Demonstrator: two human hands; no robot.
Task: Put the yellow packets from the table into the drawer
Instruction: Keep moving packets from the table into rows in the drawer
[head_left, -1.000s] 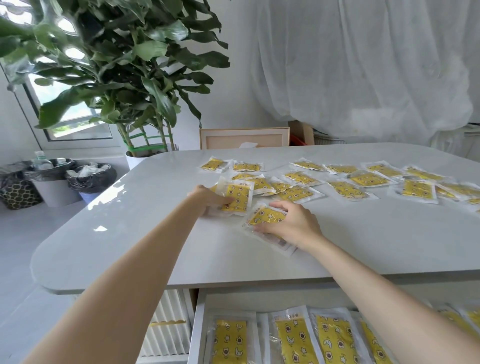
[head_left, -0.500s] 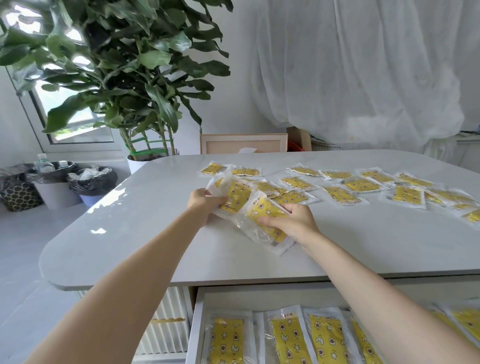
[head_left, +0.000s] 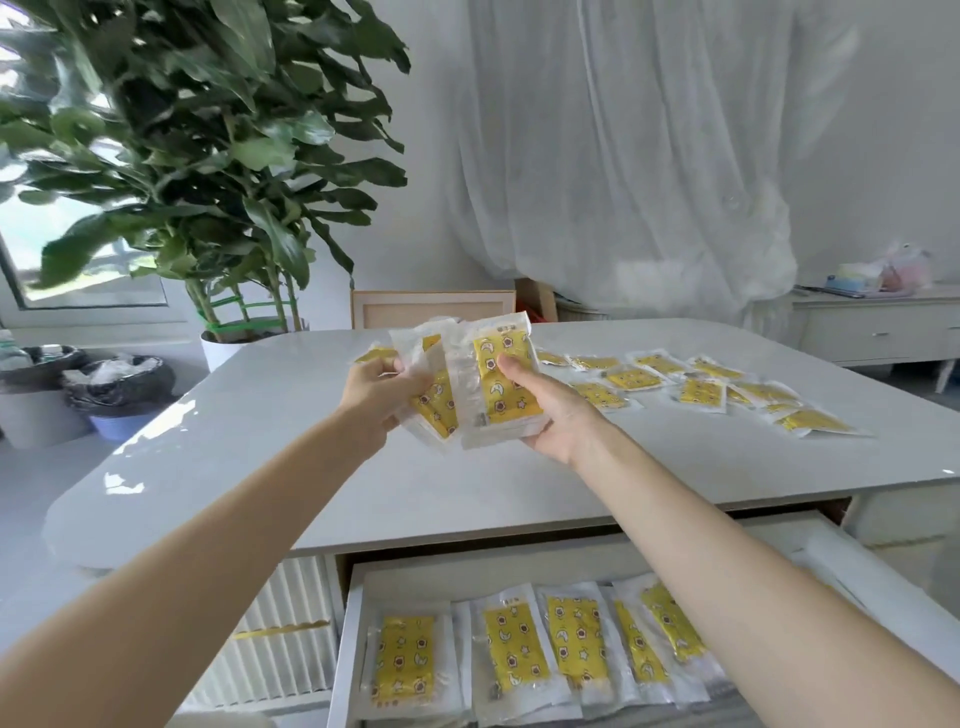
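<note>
Upper left: large leafy plant (head_left: 208, 156) in a white pot (head_left: 223, 349), stems bound with green ties, bright window (head_left: 62, 260) behind. Left edge: grey bin (head_left: 36, 410) and blue bin (head_left: 117, 423) side by side, both lined with dark bags. Centre: pale wooden frame (head_left: 431, 307) standing upright, brown box (head_left: 535, 297) just beside it. Upper right: white draped sheet (head_left: 649, 156). Right edge: white sideboard (head_left: 878, 327) carrying blurred pastel items (head_left: 883, 273). Lower left: ribbed white panel (head_left: 285, 623).
</note>
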